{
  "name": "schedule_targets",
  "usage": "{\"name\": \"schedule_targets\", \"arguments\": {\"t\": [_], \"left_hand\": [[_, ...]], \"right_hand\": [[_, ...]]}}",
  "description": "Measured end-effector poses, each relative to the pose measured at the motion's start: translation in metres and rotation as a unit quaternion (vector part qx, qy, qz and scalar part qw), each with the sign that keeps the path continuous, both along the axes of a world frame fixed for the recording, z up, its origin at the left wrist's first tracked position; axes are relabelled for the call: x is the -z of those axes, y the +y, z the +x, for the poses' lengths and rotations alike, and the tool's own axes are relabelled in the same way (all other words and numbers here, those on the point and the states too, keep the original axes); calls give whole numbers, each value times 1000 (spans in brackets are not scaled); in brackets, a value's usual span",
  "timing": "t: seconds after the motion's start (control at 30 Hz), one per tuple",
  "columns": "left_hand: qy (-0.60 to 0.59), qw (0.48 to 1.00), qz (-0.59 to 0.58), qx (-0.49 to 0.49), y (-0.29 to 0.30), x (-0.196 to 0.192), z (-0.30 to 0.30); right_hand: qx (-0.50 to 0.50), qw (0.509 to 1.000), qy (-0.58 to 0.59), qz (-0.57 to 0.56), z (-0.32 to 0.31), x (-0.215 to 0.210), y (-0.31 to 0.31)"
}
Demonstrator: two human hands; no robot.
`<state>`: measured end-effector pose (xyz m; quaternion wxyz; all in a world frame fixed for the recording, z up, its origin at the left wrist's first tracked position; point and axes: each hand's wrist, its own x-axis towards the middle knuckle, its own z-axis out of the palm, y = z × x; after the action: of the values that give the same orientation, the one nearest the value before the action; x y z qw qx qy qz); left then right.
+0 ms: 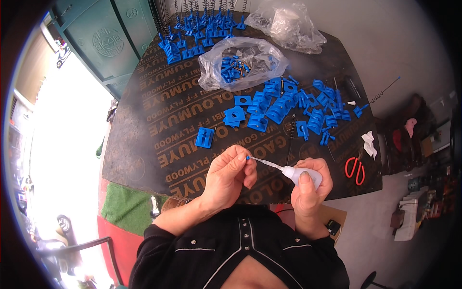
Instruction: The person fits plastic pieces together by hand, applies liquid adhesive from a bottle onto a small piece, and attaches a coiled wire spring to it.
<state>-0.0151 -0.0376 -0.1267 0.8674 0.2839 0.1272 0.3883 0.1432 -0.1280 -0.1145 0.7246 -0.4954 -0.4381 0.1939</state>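
My right hand (pixel 312 185) grips a small white squeeze bottle (pixel 302 175) with a long thin nozzle that points left. The nozzle tip touches a tiny blue plastic part (pixel 248 157) pinched between the thumb and fingers of my left hand (pixel 230 174). Both hands hover over the near edge of a dark plywood board (pixel 159 144). Just beyond them, several blue plastic clips lie in a pile (pixel 284 103), with one flat blue piece (pixel 205 137) apart to the left.
A clear plastic bag (pixel 240 62) holds more blue parts and some screws. Another crumpled bag (pixel 288 24) lies at the far edge, beside rows of assembled blue parts (pixel 197 33). Red-handled scissors (pixel 355 169) and a white tissue (pixel 369 143) lie at the right.
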Motion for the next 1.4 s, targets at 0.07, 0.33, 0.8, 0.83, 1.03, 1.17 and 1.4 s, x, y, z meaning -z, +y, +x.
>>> {"name": "schedule_targets", "arguments": {"t": [0.07,0.33,0.8,0.83,1.03,1.17,1.4], "left_hand": [[1,1000,0,-1,0,0,0],[-14,1000,-6,11,0,-1,0],[-112,991,-3,70,2,-1,-1],[-116,991,-4,72,2,-1,-1],[-117,990,6,74,3,-1,-1],[-114,991,5,75,3,-1,-1],[-80,995,16,52,1,-2,2]], "right_hand": [[4,1000,18,-17,-1,-1,0],[-9,996,79,-32,1,9,2],[-101,962,254,-10,1,-4,1],[-107,959,262,-13,2,-3,2],[-176,934,309,9,7,1,4],[-243,912,327,44,6,-1,8],[-232,912,337,9,10,-2,2]]}}
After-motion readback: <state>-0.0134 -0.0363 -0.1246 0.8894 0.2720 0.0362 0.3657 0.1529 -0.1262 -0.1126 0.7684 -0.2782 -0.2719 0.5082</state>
